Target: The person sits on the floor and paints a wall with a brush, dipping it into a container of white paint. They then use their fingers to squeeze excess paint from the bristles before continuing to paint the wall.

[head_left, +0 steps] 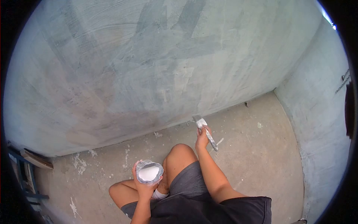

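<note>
My left hand (140, 182) is wrapped around a container of white paint (149, 173), held in front of my folded leg with its opening facing up. In my right hand (202, 137) is a paintbrush (201, 122), gripped near the base of its head. Its bristles point up and left toward the foot of the wall (160, 82), and its handle slants down to the right. The wall is grey with uneven whitish strokes and some darker patches.
Dried white splashes (79, 163) mark the concrete floor (253, 149). A blue metal frame (23, 175) with boards (37, 158) stands at the far left. To the right a second wall (317, 112) meets the first at a corner, with a chain (342, 85) on it.
</note>
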Tool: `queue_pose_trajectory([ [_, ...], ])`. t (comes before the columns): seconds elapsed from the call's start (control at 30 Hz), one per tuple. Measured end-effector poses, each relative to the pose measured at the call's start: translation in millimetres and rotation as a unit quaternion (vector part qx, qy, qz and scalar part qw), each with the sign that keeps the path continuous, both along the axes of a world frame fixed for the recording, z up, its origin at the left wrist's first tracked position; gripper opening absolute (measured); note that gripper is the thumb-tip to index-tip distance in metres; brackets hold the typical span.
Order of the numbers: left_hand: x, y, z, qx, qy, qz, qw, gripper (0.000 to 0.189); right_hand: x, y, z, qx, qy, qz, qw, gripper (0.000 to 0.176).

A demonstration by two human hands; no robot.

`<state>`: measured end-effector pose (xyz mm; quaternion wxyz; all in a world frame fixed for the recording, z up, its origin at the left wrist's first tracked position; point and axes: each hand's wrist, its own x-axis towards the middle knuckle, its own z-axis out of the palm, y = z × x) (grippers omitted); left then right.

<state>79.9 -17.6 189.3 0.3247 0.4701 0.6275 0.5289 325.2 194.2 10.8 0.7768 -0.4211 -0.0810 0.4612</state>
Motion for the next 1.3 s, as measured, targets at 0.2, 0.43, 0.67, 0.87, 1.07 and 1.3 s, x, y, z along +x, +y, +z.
queue_pose_trajectory([
  [0.2,2,3,2,-0.011,0.012,-0.004,1.0,0.107,19,20,65,0.064,-0.004,0.004,0.998,0.025],
  [0.43,15,6,12,-0.014,-0.013,-0.01,1.0,0.106,39,24,214,0.284,-0.055,-0.022,0.957,0.018],
  [0.67,10,2,0,-0.009,-0.021,-0.01,1.0,0.107,23,53,101,0.195,0.001,-0.05,0.979,0.021],
  [0.87,9,7,12,-0.001,0.011,0.003,1.0,0.107,10,41,-45,-0.045,0.105,-0.066,0.991,0.021],
  [1.07,3,15,7,-0.005,0.015,0.008,1.0,0.107,24,33,-47,-0.081,0.117,-0.079,0.987,0.022],
  [1.3,8,12,12,0.013,-0.006,-0.008,1.0,0.108,46,65,117,0.143,0.059,-0.054,0.986,0.023],
])
